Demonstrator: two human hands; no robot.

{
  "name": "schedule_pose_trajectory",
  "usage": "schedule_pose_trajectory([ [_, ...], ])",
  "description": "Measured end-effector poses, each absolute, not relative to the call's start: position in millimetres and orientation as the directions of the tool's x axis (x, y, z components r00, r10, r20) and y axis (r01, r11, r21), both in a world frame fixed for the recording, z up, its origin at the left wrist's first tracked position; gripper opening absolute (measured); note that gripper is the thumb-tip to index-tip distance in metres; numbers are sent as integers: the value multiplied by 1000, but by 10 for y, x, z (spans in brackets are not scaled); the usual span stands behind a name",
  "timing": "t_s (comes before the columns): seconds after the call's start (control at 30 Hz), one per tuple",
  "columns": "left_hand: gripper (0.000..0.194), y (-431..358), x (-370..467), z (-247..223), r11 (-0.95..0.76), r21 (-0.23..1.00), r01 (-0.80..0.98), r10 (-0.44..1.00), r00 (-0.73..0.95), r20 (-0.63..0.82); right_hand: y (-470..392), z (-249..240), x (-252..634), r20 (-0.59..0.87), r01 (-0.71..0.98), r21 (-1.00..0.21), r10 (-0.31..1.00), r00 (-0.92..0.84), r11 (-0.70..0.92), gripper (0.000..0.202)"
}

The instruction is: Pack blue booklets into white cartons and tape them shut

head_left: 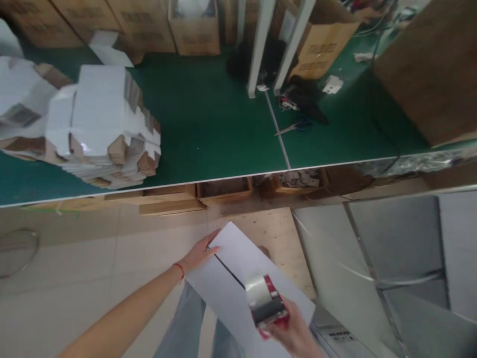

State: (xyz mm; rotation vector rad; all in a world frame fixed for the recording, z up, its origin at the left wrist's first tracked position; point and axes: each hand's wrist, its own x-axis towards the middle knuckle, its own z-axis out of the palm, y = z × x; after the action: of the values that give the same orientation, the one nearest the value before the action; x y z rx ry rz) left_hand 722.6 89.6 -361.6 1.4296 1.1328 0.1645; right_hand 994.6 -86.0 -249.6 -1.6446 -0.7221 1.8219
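Observation:
A white cardboard box (pixel 238 258) lies at a slant in front of my legs, with a dark narrow gap between its top flaps. My left hand (pixel 203 251) grips the far left edge of this box, thumb on the top face and fingers along the side. In my right hand (pixel 294 328) is a red tape dispenser (pixel 266 303) with a wide roll of clear tape, over the near right part of the top. Whether the dispenser touches the box I cannot tell.
A green workbench (pixel 208 119) runs across ahead. On it are a stack of flat white cartons (pixel 100 119), scissors (pixel 294 127), brown boxes (pixel 316 44) and metal posts (pixel 261 49). A wooden board (pixel 276 228) lies beyond the white box; large grey-white packages (pixel 402 243) stand right.

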Motion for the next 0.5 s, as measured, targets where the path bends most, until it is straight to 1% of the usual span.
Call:
schedule_pose_trajectory([
  [0.03, 74, 882, 7197, -3653, 226, 827, 515, 692, 513, -508, -661, -2475, 9738, -671, -63, -724, 723, -167, -687, 41],
  [0.1, 73, 857, 7146, -3713, 224, 831, 509, 694, 516, -503, -361, -2455, 9450, -673, -62, -704, 693, -258, -707, 30],
  [0.2, 73, 849, 7103, -3774, 199, 817, 540, 686, 519, -510, -170, -2480, 9266, -692, -38, -682, 661, -289, -731, 23],
  [0.33, 77, 897, 7078, -3757, 199, 806, 557, 652, 539, -533, -176, -2529, 9202, -696, 15, -691, 660, -285, -723, 24],
  [0.4, 70, 927, 7072, -3644, 210, 810, 548, 674, 519, -526, -184, -2520, 9179, -715, 21, -673, 642, -277, -740, 25],
  [0.5, 46, 927, 7084, -3326, 232, 844, 484, 817, 374, -440, -175, -2475, 9147, -741, 41, -650, 621, -255, -759, 24],
])
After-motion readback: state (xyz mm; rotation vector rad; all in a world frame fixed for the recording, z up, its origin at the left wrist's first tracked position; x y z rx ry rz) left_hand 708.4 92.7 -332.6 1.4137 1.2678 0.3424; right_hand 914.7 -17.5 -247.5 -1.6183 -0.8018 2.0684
